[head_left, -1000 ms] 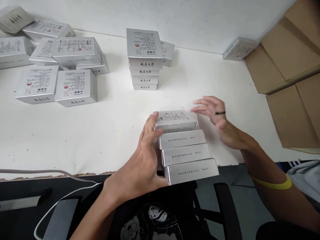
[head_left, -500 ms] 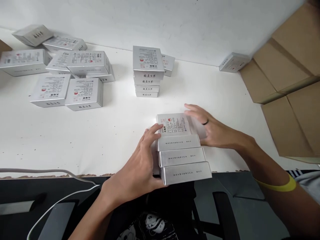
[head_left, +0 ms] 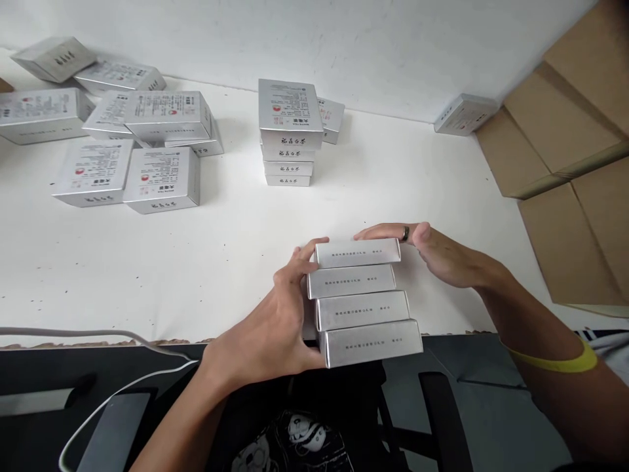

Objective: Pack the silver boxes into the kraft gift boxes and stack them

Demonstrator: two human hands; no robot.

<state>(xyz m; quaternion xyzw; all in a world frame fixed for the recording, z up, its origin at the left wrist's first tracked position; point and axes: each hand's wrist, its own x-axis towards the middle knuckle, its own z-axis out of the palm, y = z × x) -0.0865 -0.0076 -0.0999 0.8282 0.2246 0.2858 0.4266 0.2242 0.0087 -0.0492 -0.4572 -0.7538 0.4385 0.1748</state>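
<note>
Several silver tea boxes (head_left: pixel 361 312) stand on edge in a row at the table's front, their narrow printed sides up and the nearest one jutting past the edge. Along their left side, my left hand (head_left: pixel 268 324) grips the row, thumb at the near end and fingers toward the far end. My right hand (head_left: pixel 432 255), with a ring on one finger, has its fingers stretched out behind the farthest box (head_left: pixel 358 252). Its thumb is held apart from the boxes, and whether the fingertips touch that box is hidden.
A stack of silver boxes (head_left: pixel 289 134) stands at the back middle, with another box (head_left: pixel 331 119) behind it. More silver boxes (head_left: pixel 162 177) lie in a loose group at left. One box (head_left: pixel 464 115) leans near brown cartons (head_left: pixel 555 144) at right. A white cable (head_left: pixel 122 383) hangs at front left.
The farthest box, which lay with its printed face up, now stands on edge against the others. My right hand has gone round behind it. My left hand keeps its grip.
</note>
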